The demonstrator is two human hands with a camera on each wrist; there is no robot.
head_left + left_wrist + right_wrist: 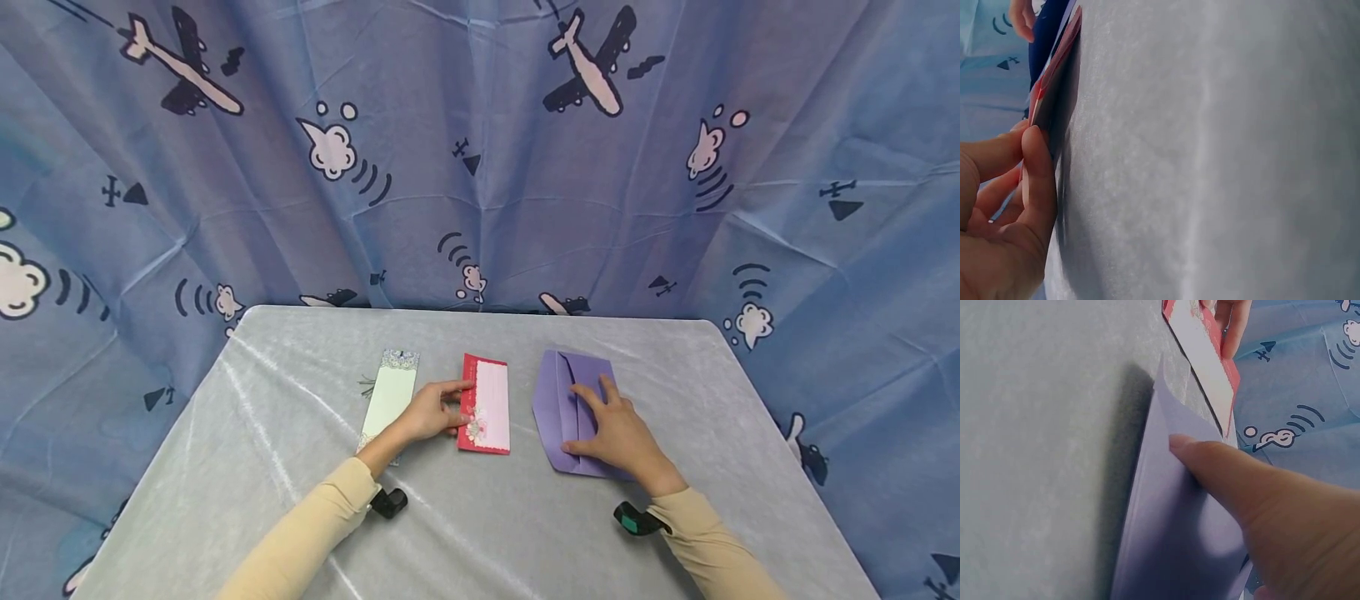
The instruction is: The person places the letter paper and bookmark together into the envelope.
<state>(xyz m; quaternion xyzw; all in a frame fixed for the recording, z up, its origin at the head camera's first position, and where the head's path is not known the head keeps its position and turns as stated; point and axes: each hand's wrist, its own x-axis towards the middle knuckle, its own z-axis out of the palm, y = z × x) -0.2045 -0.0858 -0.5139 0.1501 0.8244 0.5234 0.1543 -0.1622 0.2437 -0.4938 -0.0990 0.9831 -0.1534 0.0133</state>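
Note:
In the head view, my left hand (429, 411) pinches the left edge of a red card (492, 408) with a pale pink panel and printed flowers. The left wrist view shows thumb and fingers on the red card's edge (1054, 69), which looks layered. At the right, my right hand (621, 432) rests on a purple envelope (551, 417) with its pointed flap spread to the left. Thumb and fingers are set apart along its pocket edge, where a dark gap shows. In the right wrist view, the thumb (1210, 465) presses on the purple paper (1166, 506).
A pale green bookmark-like card (392, 392) with patterned ends and a dark tassel (367, 386) lies at the left, partly under my left arm. All lie on a grey cloth-covered table (465, 533). A blue curtain (420, 167) with printed planes hangs behind.

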